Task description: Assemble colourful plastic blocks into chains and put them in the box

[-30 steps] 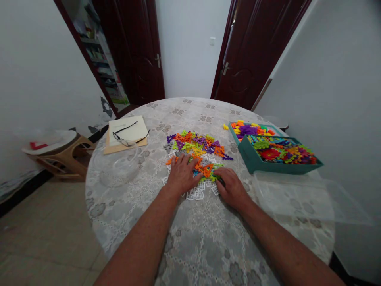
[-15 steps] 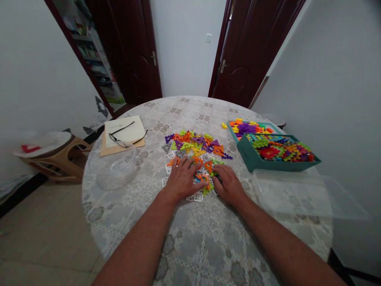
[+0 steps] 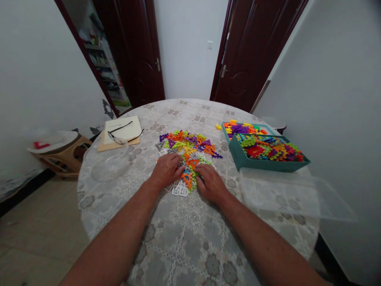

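Note:
Loose plastic interlocking pieces lie in a pile (image 3: 190,147) on the table, in orange, purple, lime green, yellow and grey. My left hand (image 3: 167,170) rests at the near left side of the pile, palm down, fingers a little bent and thumb apart, touching pieces. Across from it, my right hand (image 3: 210,182) has its fingers bent and thumb drawn in at a lime green plastic piece (image 3: 193,185); its fingertips are partly hidden. Between the hands lie orange triangular pieces (image 3: 187,178) with some blue. White lattice pieces (image 3: 179,188) lie in front.
A green box (image 3: 268,163) full of colourful pieces stands at the right, with a tray (image 3: 226,133) of small pieces behind. A clear lid (image 3: 276,194) overhangs the table's right edge. At left are a clear round container (image 3: 111,165), a notebook (image 3: 123,126) and glasses (image 3: 120,140).
My left hand has drawn its spread fingers in and shifted left, uncovering orange pieces. My right hand stays beside the lime green pieces. The whole view has swung slightly.

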The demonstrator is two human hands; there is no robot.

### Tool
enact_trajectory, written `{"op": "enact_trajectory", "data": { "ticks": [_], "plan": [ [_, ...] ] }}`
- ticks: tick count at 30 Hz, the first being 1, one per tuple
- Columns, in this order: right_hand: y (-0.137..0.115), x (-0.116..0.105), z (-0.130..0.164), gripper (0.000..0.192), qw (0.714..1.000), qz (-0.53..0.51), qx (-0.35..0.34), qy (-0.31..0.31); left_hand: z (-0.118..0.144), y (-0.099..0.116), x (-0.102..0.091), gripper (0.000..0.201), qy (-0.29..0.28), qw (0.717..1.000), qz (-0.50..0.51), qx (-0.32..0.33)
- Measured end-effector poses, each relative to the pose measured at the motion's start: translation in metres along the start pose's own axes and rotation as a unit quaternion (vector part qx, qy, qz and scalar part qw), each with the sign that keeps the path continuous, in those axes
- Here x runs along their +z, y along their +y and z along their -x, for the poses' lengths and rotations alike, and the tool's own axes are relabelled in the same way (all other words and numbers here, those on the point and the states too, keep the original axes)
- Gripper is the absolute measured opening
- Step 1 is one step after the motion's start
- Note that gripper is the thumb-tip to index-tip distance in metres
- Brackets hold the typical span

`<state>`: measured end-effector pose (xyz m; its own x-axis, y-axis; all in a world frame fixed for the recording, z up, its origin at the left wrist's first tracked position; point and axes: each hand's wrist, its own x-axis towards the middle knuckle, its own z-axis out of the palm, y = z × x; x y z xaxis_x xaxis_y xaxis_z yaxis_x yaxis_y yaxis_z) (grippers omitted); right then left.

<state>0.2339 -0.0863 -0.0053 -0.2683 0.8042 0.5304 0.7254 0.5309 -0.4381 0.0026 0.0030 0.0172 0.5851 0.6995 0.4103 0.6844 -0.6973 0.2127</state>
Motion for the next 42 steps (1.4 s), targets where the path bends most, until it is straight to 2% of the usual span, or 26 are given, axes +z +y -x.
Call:
{"op": "enact_trajectory", "data": {
  "ticks": [6, 13, 22, 31, 38, 42],
  "plan": [
    [0.001, 0.002, 0.000, 0.024, 1.000, -0.013, -0.008, -0.019, 0.000, 0.000, 0.000, 0.024, 0.013, 1.000, -0.009, 0.007],
    [-0.002, 0.008, -0.005, 0.020, 1.000, 0.015, 0.013, -0.004, 0.001, -0.008, 0.005, 0.024, 0.010, 1.000, -0.011, 0.024],
    [0.003, 0.009, -0.003, 0.037, 0.996, 0.058, 0.061, -0.009, 0.001, -0.008, 0.003, 0.023, 0.011, 1.000, -0.009, 0.016],
    [-0.003, 0.013, -0.002, 0.033, 0.999, 0.032, 0.010, -0.003, 0.002, -0.009, 0.005, 0.024, 0.015, 1.000, -0.008, 0.021],
    [0.001, 0.010, -0.003, 0.032, 0.996, 0.064, 0.056, 0.010, 0.002, -0.010, 0.005, 0.025, 0.023, 0.999, -0.012, 0.026],
    [-0.003, 0.008, -0.003, 0.033, 0.997, 0.065, 0.048, 0.016, 0.002, -0.008, 0.004, 0.023, 0.027, 0.999, -0.008, 0.024]
  ]
}}
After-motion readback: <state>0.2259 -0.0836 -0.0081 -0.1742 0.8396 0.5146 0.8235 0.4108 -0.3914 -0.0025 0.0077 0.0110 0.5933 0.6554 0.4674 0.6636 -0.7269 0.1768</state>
